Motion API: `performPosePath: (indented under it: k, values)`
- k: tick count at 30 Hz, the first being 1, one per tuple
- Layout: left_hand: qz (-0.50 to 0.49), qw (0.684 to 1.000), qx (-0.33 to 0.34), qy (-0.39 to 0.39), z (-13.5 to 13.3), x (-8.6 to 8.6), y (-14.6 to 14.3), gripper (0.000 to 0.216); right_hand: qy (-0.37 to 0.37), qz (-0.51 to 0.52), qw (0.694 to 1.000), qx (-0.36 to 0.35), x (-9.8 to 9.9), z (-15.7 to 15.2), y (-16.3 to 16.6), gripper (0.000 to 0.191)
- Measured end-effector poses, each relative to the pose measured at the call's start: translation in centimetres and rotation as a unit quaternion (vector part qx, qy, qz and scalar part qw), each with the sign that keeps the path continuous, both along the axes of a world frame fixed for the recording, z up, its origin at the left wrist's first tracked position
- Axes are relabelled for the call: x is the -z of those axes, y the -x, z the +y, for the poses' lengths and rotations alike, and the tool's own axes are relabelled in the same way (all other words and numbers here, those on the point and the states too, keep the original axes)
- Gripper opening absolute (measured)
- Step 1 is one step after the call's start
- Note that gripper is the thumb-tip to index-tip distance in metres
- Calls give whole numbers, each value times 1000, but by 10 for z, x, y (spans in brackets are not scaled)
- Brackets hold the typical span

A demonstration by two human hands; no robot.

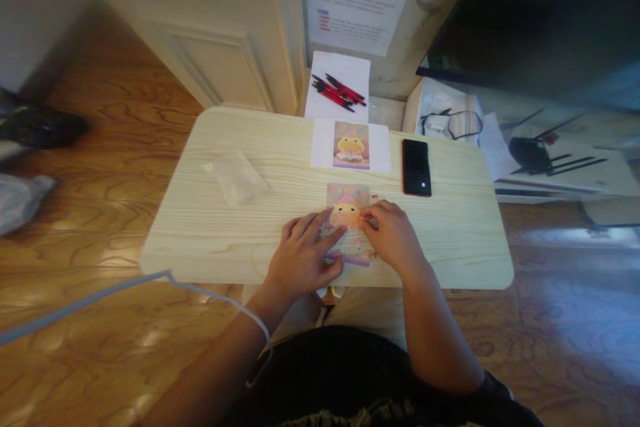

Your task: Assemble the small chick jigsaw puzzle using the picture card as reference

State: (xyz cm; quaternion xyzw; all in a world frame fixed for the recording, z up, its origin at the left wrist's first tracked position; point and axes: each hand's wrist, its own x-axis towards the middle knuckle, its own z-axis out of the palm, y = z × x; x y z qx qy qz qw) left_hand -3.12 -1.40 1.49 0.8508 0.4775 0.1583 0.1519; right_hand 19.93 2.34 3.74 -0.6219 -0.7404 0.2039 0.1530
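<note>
A small colourful cartoon picture [349, 195] with a yellow face and pink hat lies near the table's front edge. Its lower part looks patchy, with small coloured bits around it; whether these are loose pieces I cannot tell. My left hand [305, 254] rests on its left side, fingers stretched out and fingertips touching the surface. At the right edge of the picture, my right hand [393, 234] has thumb and forefinger pinched together. What lies between those fingertips is too small to make out. Just beyond lies a white sheet with a similar printed picture [351, 146].
On the pale wooden table [215, 240] lie a clear plastic bag [237, 177] and a black phone [416, 167]. Red and black pens [340, 92] rest on paper behind it. An open white box [445, 107] holds a cable. A grey cord [100, 304] crosses my left forearm.
</note>
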Motion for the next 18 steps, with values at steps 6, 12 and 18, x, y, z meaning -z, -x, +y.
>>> performPosePath:
  k: [6, 12, 18]
  values:
    - [5, 1000, -5, -6, 0, -2, -2, 53, 6, 13, 998, -56, -7, 6, 30, 22]
    - [-4, 1000, -7, 8, 1, -3, -3, 49, 6, 12, 997, -71, 0, 10, 43, 22]
    - [-15, 1000, -4, 12, 1, -3, -3, 49, 4, 23, 997, -72, 2, 12, 44, 19]
